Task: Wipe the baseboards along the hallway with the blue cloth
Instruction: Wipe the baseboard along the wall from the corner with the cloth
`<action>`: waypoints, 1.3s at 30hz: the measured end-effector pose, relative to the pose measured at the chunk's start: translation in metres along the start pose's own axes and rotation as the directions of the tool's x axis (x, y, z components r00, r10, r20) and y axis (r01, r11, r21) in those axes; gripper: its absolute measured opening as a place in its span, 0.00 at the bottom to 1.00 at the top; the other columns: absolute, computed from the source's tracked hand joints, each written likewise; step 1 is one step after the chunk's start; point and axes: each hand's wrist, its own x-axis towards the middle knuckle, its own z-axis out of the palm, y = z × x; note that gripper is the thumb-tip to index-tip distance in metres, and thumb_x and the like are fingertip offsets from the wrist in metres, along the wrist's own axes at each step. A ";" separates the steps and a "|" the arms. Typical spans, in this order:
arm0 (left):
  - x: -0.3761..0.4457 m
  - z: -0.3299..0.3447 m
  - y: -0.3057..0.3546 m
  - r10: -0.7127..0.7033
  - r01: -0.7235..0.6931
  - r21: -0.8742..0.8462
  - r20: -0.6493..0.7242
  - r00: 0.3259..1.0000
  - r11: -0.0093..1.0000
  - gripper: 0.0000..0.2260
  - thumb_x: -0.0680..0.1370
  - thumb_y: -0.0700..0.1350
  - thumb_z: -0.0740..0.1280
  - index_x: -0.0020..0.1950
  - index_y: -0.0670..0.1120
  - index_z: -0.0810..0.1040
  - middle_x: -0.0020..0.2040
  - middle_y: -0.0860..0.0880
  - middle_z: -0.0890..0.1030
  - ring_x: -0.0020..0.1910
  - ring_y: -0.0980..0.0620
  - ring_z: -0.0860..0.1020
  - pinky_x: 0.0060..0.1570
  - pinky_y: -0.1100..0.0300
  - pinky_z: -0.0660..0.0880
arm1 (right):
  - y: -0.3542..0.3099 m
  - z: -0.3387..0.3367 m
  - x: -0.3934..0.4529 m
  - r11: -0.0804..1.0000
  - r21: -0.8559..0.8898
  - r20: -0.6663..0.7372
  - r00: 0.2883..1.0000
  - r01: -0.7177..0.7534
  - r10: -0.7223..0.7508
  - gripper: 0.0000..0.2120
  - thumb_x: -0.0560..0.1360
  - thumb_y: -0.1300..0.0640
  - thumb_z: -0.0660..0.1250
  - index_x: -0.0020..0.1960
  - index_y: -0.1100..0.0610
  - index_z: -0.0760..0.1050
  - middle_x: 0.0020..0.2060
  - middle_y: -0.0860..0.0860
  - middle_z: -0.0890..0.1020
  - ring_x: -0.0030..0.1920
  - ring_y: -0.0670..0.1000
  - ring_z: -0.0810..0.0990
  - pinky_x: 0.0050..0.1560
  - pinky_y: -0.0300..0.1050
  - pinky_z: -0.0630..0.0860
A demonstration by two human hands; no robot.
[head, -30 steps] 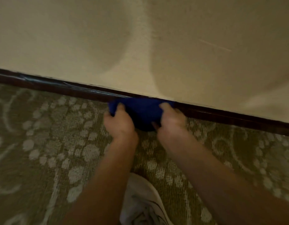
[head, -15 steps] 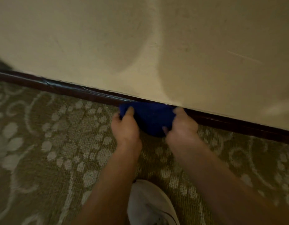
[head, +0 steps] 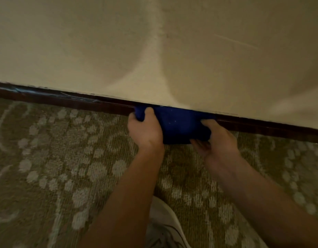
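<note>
A dark brown baseboard (head: 65, 100) runs from the left edge down to the right edge, at the foot of a cream wall (head: 154, 51). The blue cloth (head: 179, 124) is pressed against the baseboard near the middle of the view and covers that stretch of it. My left hand (head: 145, 129) grips the cloth's left end, with its fingers curled over the bunched fabric. My right hand (head: 215, 138) holds the right end, thumb underneath and fingers on top. Both forearms reach in from the bottom.
Olive carpet (head: 65, 158) with a pale dotted swirl pattern covers the floor up to the baseboard. A white sneaker (head: 165, 224) stands on the carpet at the bottom, between my forearms. Pale scuff marks (head: 74, 96) show on the baseboard left of the cloth.
Both hands and the cloth have slid to the right along the baseboard, and more of the scuffed stretch shows on the left. Both hands kept their grip on the cloth.
</note>
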 end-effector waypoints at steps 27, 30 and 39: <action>-0.023 0.012 -0.016 -0.217 0.270 -0.198 0.251 0.943 0.942 0.05 0.79 0.40 0.66 0.44 0.46 0.77 0.46 0.47 0.82 0.49 0.48 0.80 0.54 0.52 0.78 | -0.014 -0.024 0.038 0.975 0.221 0.148 0.989 -0.015 -0.018 0.07 0.80 0.58 0.60 0.54 0.53 0.76 0.46 0.50 0.79 0.43 0.50 0.78 0.38 0.43 0.80; -0.004 -0.013 -0.001 -0.195 0.209 -0.339 0.076 0.978 0.917 0.05 0.79 0.40 0.66 0.55 0.44 0.77 0.52 0.45 0.82 0.53 0.45 0.80 0.57 0.48 0.78 | 0.018 0.014 0.039 0.988 0.154 0.166 0.986 -0.022 -0.004 0.10 0.76 0.60 0.66 0.53 0.47 0.75 0.46 0.50 0.80 0.45 0.48 0.78 0.37 0.39 0.79; 0.058 -0.099 0.083 -0.124 0.020 -0.377 -0.254 0.959 0.926 0.21 0.78 0.44 0.65 0.72 0.47 0.70 0.62 0.47 0.78 0.56 0.44 0.78 0.59 0.45 0.77 | 0.070 0.106 -0.030 0.981 -0.022 0.457 0.870 -0.194 0.183 0.05 0.75 0.63 0.68 0.49 0.56 0.76 0.50 0.56 0.80 0.54 0.55 0.79 0.56 0.54 0.79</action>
